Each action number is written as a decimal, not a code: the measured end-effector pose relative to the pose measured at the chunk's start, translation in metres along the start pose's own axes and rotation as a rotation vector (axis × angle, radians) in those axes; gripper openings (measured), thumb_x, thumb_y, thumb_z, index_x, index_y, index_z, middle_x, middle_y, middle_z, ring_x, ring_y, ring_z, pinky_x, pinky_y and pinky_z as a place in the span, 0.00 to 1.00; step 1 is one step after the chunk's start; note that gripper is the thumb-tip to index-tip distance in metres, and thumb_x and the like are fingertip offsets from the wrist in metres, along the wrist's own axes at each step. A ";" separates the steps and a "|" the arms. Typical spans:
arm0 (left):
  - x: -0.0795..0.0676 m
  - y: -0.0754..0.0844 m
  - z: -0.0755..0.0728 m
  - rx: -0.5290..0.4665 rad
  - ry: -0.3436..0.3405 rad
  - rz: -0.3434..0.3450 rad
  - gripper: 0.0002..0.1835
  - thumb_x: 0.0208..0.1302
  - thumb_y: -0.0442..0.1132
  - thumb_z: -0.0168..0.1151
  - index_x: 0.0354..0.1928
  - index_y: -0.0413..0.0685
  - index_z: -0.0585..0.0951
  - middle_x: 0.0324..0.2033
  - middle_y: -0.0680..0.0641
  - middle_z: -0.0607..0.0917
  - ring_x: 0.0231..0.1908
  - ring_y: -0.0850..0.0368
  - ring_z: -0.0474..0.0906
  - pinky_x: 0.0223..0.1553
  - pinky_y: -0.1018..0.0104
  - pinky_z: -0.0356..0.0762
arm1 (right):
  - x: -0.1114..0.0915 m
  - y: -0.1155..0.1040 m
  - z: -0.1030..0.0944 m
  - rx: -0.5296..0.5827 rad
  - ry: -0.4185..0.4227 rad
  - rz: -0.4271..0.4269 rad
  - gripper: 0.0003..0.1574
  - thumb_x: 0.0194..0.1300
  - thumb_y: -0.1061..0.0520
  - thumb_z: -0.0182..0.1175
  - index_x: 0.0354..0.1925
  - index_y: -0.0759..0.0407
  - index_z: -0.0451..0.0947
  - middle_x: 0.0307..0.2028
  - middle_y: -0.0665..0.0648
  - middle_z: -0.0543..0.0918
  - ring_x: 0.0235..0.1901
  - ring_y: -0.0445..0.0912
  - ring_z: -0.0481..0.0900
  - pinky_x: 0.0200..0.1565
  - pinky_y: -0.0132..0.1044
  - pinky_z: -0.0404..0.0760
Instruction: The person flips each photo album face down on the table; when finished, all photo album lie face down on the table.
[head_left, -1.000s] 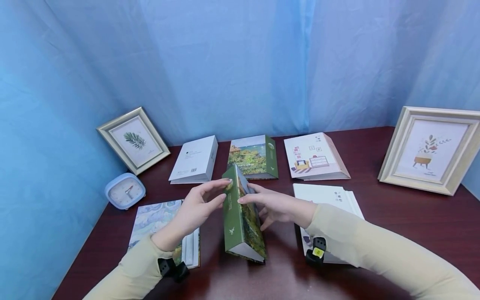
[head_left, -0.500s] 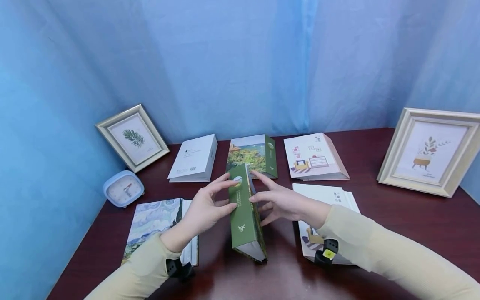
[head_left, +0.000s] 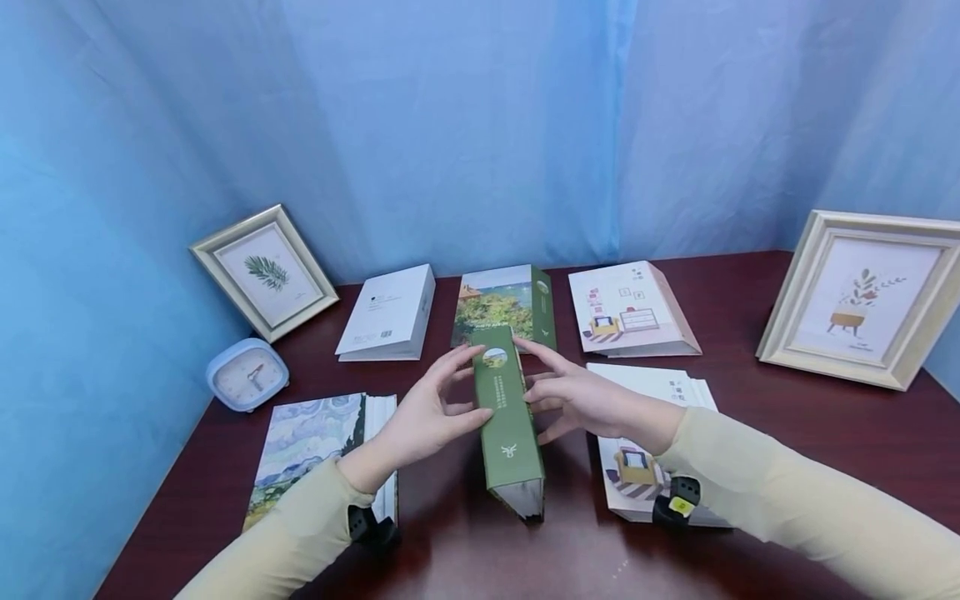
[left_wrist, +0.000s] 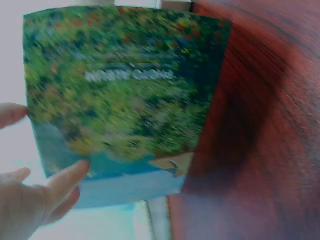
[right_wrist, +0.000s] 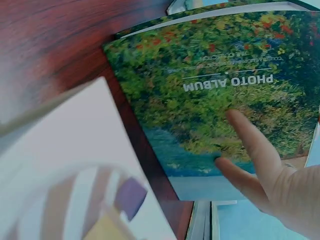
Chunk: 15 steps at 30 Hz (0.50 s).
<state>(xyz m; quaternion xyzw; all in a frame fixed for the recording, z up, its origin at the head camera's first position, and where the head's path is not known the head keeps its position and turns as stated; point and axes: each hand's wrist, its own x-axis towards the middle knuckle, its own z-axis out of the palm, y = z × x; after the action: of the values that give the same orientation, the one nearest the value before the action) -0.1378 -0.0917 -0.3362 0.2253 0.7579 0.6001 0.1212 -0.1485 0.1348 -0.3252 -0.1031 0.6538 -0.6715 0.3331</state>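
Note:
A thick photo album (head_left: 506, 417) with a green spine stands on its opening edge, spine up, at the middle of the table. From the left side my left hand (head_left: 431, 408) touches it, with index finger and thumb at the spine's left edge. My right hand (head_left: 577, 400) lies along the other side, fingers spread. In the right wrist view two straight fingertips (right_wrist: 242, 122) rest on the painted garden cover. The left wrist view has a fingertip (left_wrist: 82, 167) against the opposite cover, which also shows a garden picture.
Behind the album lie a white album (head_left: 386, 317), a garden-picture album (head_left: 506, 292) and a room-drawing album (head_left: 622, 308). A landscape-cover album (head_left: 311, 437) lies left, a white one (head_left: 645, 383) right. A blue clock (head_left: 247, 375) and two picture frames (head_left: 266, 271) (head_left: 858, 300) stand outward.
The green-spined album has tipped more upright and shifted right, so its spine now faces up and the right cover is hidden in the head view. Both hands moved right with it.

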 end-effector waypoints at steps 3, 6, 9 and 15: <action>0.001 -0.008 -0.002 -0.010 -0.086 -0.015 0.40 0.61 0.30 0.62 0.72 0.48 0.55 0.73 0.42 0.48 0.68 0.39 0.57 0.54 0.54 0.77 | -0.002 0.001 -0.003 -0.001 0.002 -0.002 0.51 0.65 0.63 0.47 0.75 0.43 0.33 0.64 0.76 0.56 0.60 0.65 0.68 0.50 0.64 0.74; 0.003 -0.017 -0.003 -0.012 -0.156 -0.010 0.42 0.62 0.35 0.64 0.74 0.52 0.53 0.75 0.46 0.41 0.70 0.41 0.54 0.56 0.53 0.74 | -0.006 0.000 -0.008 -0.016 0.002 -0.007 0.51 0.64 0.64 0.48 0.76 0.46 0.33 0.65 0.76 0.56 0.60 0.65 0.68 0.50 0.64 0.74; 0.005 -0.026 -0.002 -0.001 -0.195 0.018 0.45 0.60 0.42 0.67 0.74 0.57 0.51 0.75 0.49 0.37 0.71 0.43 0.50 0.60 0.49 0.69 | -0.009 -0.003 -0.015 -0.039 -0.020 -0.008 0.51 0.65 0.63 0.49 0.76 0.48 0.32 0.67 0.77 0.52 0.62 0.66 0.66 0.50 0.63 0.74; 0.010 -0.034 0.004 0.066 -0.239 0.052 0.53 0.53 0.52 0.71 0.75 0.66 0.46 0.74 0.53 0.32 0.73 0.43 0.38 0.65 0.44 0.61 | -0.015 -0.009 -0.024 -0.069 -0.056 0.013 0.52 0.66 0.63 0.51 0.75 0.52 0.31 0.69 0.77 0.51 0.61 0.61 0.70 0.51 0.57 0.77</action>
<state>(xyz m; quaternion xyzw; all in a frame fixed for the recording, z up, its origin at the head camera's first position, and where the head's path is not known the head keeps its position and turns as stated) -0.1510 -0.0900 -0.3690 0.3188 0.7511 0.5468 0.1877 -0.1543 0.1622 -0.3149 -0.1293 0.6677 -0.6431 0.3520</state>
